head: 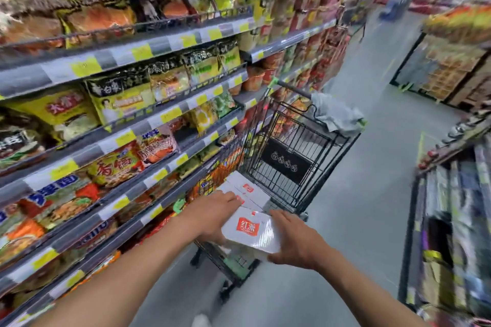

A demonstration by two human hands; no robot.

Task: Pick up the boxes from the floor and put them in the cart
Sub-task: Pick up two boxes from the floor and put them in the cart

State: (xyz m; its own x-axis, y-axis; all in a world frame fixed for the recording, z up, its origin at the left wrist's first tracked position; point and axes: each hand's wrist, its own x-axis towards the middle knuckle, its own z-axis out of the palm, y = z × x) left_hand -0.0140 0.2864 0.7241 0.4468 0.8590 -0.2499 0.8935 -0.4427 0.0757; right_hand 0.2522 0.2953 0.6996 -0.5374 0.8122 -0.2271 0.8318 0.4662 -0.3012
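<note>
I hold a white box with a red square logo (252,229) over the near end of a black wire cart (326,156). My left hand (212,212) grips the box's left side and my right hand (295,243) grips its right side. Inside the cart lie more white boxes with red marks (247,190), just beyond the one I hold. The floor under the cart's near end is partly hidden by my hands and the box.
Shelves of noodle packets (119,103) run along the left, close to the cart. A grey cloth (337,114) hangs over the cart's far end. A dark display rack (451,220) stands at the right. Grey aisle floor (372,194) lies between.
</note>
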